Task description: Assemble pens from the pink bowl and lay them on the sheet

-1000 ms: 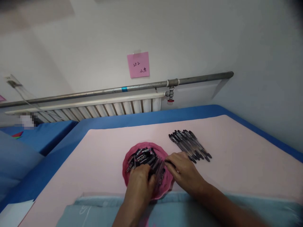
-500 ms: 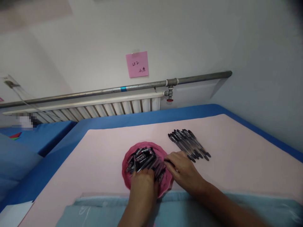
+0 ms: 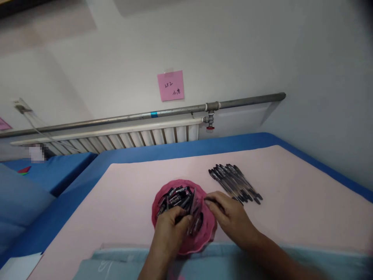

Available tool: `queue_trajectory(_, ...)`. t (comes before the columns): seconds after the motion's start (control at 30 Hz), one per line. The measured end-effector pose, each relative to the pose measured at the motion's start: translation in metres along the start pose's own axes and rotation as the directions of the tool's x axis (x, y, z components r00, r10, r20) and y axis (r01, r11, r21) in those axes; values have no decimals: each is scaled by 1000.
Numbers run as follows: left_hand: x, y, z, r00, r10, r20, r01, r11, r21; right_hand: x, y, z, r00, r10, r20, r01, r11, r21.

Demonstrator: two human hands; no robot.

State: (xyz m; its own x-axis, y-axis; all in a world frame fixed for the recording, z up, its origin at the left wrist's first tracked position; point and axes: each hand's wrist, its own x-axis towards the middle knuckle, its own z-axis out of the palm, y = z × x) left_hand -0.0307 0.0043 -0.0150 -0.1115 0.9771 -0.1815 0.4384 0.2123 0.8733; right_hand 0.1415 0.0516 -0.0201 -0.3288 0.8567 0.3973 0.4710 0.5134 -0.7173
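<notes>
A pink scalloped bowl point(image 3: 212, 231) stands in front of me, holding a heap of black pen parts point(image 3: 175, 199). My left hand point(image 3: 170, 231) is over the bowl's near side, its thumb and fingers pinching a clear pen barrel point(image 3: 193, 202) that points upward. Over the bowl's right rim is my right hand point(image 3: 231, 217), with thumb and fingers pressed together; a small dark bit shows at the fingertips, too small to name. Just beyond it, several black-capped clear pens point(image 3: 234, 182) lie side by side in a slanted row.
Pink sheeting point(image 3: 125, 194) covers the blue table point(image 3: 140, 153). Light blue cloth point(image 3: 122, 264) lies along the near edge. Behind are a white radiator point(image 3: 134, 140), a metal pipe point(image 3: 125, 118) with a red valve, and a pink note point(image 3: 171, 86) on the wall.
My left hand has come up out of the heap with a pen barrel, now tilted upright. My right hand stays by the bowl's rim. The view has shifted slightly upward.
</notes>
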Motion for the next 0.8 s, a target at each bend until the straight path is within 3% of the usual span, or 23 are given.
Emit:
queue_trajectory(0.07, 0, 0, 1, 997, -12, 77, 27, 980, -198, -1, -7, 1, 990, 82, 119, -103, 978, 182)
queue_trajectory(0.17, 0, 2, 4, 987, 3, 163, 47, 951, -306, -3, -13, 4, 950, 173, 262, -272, 869, 412)
queue_trajectory(0.3, 0, 1, 5, 981, 29, 191, 48, 922, -383, -3, -16, 5, 901, 306, 308, -434, 666, 607)
queue_trajectory(0.37, 1, 0, 3, 987, 10, 161, 80, 839, -538, -3, -19, 3, 885, 366, 287, -460, 601, 653)
queue_trajectory(0.43, 1, -1, -2, 992, -48, 116, 117, 688, -716, -3, -22, 1, 893, 369, 257, -443, 629, 639)
queue_trajectory(0.57, 3, 4, -16, 989, -122, 81, 125, 417, -900, -9, -23, 3, 925, 170, 340, -318, 835, 449)
queue_trajectory(0.67, 3, 8, -24, 989, -140, 44, 88, 326, -941, -13, -19, 9, 923, 98, 373, -236, 908, 345)
queue_trajectory(0.8, 2, 10, -26, 988, -154, 2, 50, 304, -951, -14, -19, 12, 906, 93, 412, -224, 933, 280)
